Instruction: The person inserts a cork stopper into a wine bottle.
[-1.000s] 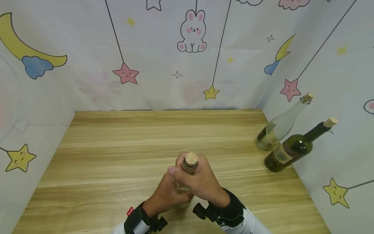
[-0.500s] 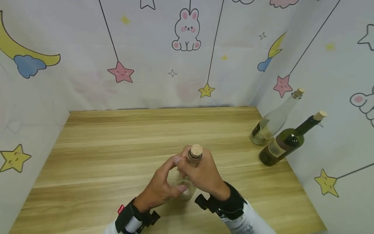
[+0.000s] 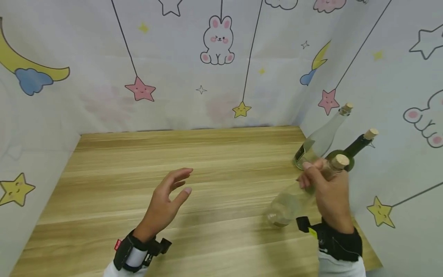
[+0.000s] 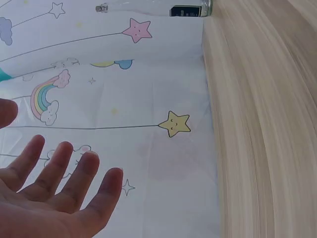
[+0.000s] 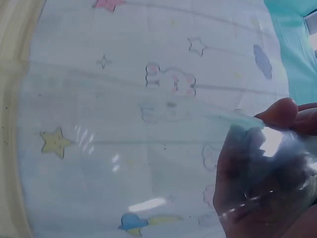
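Observation:
My right hand [image 3: 330,194] grips a clear glass bottle [image 3: 285,207] by its neck, at the right of the head view. A cork [image 3: 340,161] plugs the mouth of this bottle, and its body slants down to the left, the base close over the table. In the right wrist view the see-through bottle [image 5: 124,163] fills much of the picture, the fingers [image 5: 280,114] wrapped at its neck end. Left of centre, my left hand [image 3: 164,202] hovers over the table with nothing in it, fingers [image 4: 81,171] spread and relaxed.
A frosted clear bottle [image 3: 320,142] with a dark label and a cork stands at the table's back right. Beside it a dark green corked bottle [image 3: 358,146] is partly hidden by my right hand. Patterned cloth walls [image 3: 173,107] border the wooden table [image 3: 131,161].
The left hand has let go of the clear bottle and drawn back left. My right hand has carried the bottle from the middle toward the two bottles at right. The view has shifted slightly.

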The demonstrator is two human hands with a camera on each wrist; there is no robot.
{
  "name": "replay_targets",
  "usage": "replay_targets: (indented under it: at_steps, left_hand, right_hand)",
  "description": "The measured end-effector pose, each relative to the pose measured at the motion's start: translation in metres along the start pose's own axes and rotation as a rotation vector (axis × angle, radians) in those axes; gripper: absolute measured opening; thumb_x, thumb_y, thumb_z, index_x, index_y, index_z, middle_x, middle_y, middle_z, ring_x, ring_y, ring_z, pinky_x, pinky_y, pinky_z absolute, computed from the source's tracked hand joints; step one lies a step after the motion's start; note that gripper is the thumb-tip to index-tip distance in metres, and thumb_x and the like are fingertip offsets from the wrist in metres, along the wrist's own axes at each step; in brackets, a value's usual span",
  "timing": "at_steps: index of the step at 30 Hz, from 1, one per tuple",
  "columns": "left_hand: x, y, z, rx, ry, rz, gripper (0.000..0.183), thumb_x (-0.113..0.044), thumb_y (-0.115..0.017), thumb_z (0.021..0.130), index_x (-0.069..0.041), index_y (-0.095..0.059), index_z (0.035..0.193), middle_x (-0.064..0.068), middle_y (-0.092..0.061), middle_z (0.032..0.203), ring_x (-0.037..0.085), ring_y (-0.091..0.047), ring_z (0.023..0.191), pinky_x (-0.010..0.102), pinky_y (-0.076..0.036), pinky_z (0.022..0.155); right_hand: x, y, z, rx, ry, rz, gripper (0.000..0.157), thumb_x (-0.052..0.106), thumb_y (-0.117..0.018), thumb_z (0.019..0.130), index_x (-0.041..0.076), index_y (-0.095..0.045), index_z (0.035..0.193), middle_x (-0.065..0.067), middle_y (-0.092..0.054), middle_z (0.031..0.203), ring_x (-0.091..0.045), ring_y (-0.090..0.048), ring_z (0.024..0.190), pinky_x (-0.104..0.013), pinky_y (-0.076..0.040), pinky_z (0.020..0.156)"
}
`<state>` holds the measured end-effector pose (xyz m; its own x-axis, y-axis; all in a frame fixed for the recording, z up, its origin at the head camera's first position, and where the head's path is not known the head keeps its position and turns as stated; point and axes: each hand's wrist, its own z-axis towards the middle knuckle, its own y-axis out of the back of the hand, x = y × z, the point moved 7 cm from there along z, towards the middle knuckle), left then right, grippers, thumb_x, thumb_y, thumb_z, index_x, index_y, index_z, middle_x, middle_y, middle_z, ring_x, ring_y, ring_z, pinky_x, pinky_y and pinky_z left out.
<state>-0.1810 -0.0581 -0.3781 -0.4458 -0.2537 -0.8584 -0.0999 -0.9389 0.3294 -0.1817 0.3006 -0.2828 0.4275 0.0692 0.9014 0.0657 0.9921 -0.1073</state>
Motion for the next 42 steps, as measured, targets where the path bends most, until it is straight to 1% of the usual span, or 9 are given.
replay_targets:
  at_steps: [3, 6, 9, 11, 16, 20, 31, 35, 42]
  left_hand:
    - [0.004, 0.009, -0.001, -0.021, 0.029, 0.019, 0.047, 0.004, -0.06, 0.097, -0.007, -0.049, 0.142, 0.009, -0.054, 0.142, 0.026, -0.051, 0.131, 0.049, -0.047, 0.104]
    - [0.008, 0.014, -0.003, -0.034, 0.046, 0.027, 0.045, 0.003, -0.059, 0.098, -0.007, -0.05, 0.141, 0.009, -0.054, 0.141, 0.03, -0.051, 0.129, 0.033, -0.048, 0.105]
    - [0.011, 0.016, -0.004, -0.04, 0.052, 0.027, 0.043, 0.003, -0.058, 0.099, -0.006, -0.051, 0.14, 0.01, -0.055, 0.14, 0.033, -0.052, 0.128, 0.017, -0.045, 0.104]
    - [0.012, 0.018, -0.004, -0.045, 0.056, 0.028, 0.042, 0.002, -0.058, 0.099, -0.007, -0.052, 0.14, 0.01, -0.056, 0.139, 0.033, -0.052, 0.127, 0.015, -0.045, 0.103]
    - [0.016, 0.022, -0.006, -0.063, 0.092, 0.032, 0.041, 0.0, -0.058, 0.1, -0.008, -0.052, 0.139, 0.007, -0.056, 0.139, 0.023, -0.052, 0.128, 0.016, -0.045, 0.104]
    - [0.019, 0.023, -0.008, -0.073, 0.117, 0.027, 0.039, -0.002, -0.057, 0.1, -0.007, -0.052, 0.139, 0.006, -0.056, 0.139, 0.02, -0.052, 0.128, 0.009, -0.042, 0.102]
    - [0.022, 0.022, -0.009, -0.073, 0.124, 0.022, 0.038, 0.0, -0.057, 0.1, -0.004, -0.052, 0.138, 0.007, -0.056, 0.138, 0.031, -0.052, 0.127, 0.008, -0.042, 0.101]
    - [0.021, 0.021, -0.007, -0.068, 0.12, 0.024, 0.038, 0.0, -0.057, 0.1, -0.003, -0.052, 0.138, 0.009, -0.057, 0.137, 0.031, -0.052, 0.126, 0.008, -0.043, 0.101]
    - [0.023, 0.022, -0.007, -0.076, 0.124, 0.026, 0.038, 0.0, -0.057, 0.1, -0.005, -0.054, 0.137, 0.008, -0.057, 0.137, 0.028, -0.053, 0.125, 0.009, -0.043, 0.101]
  right_hand:
    - [0.001, 0.04, 0.003, -0.136, -0.015, -0.012, 0.028, -0.01, -0.059, 0.095, -0.011, -0.051, 0.069, -0.01, -0.05, 0.059, -0.021, -0.053, 0.051, -0.025, -0.056, 0.053]
    - [0.001, 0.075, 0.007, -0.253, 0.002, 0.016, 0.029, -0.008, -0.064, 0.093, -0.014, -0.052, 0.068, -0.012, -0.051, 0.058, -0.023, -0.052, 0.05, -0.026, -0.055, 0.051]
    - [-0.001, 0.103, 0.011, -0.359, 0.013, 0.053, 0.029, -0.01, -0.067, 0.09, -0.015, -0.053, 0.065, -0.014, -0.051, 0.055, -0.025, -0.051, 0.047, -0.027, -0.054, 0.047]
    - [-0.004, 0.119, 0.013, -0.417, 0.006, 0.072, 0.029, -0.011, -0.069, 0.088, -0.015, -0.054, 0.064, -0.014, -0.052, 0.053, -0.025, -0.05, 0.046, -0.027, -0.054, 0.045]
    - [-0.013, 0.148, 0.019, -0.517, -0.028, 0.093, 0.026, -0.011, -0.075, 0.083, -0.016, -0.058, 0.065, -0.015, -0.054, 0.05, -0.026, -0.052, 0.039, -0.028, -0.053, 0.042]
    - [-0.02, 0.163, 0.022, -0.55, -0.035, 0.103, 0.025, -0.013, -0.076, 0.081, -0.018, -0.059, 0.064, -0.016, -0.055, 0.05, -0.026, -0.053, 0.035, -0.027, -0.052, 0.039]
    - [-0.029, 0.188, 0.021, -0.616, -0.046, 0.034, 0.025, -0.015, -0.073, 0.083, -0.015, -0.059, 0.063, -0.014, -0.055, 0.049, -0.024, -0.054, 0.035, -0.024, -0.052, 0.039]
    - [-0.03, 0.192, 0.021, -0.621, -0.047, 0.033, 0.025, -0.014, -0.073, 0.083, -0.016, -0.059, 0.063, -0.014, -0.055, 0.05, -0.024, -0.054, 0.035, -0.024, -0.052, 0.039]
    - [-0.031, 0.187, 0.032, -0.597, 0.007, 0.062, 0.026, -0.017, -0.072, 0.082, -0.016, -0.058, 0.061, -0.014, -0.057, 0.051, -0.022, -0.054, 0.035, -0.024, -0.051, 0.036]
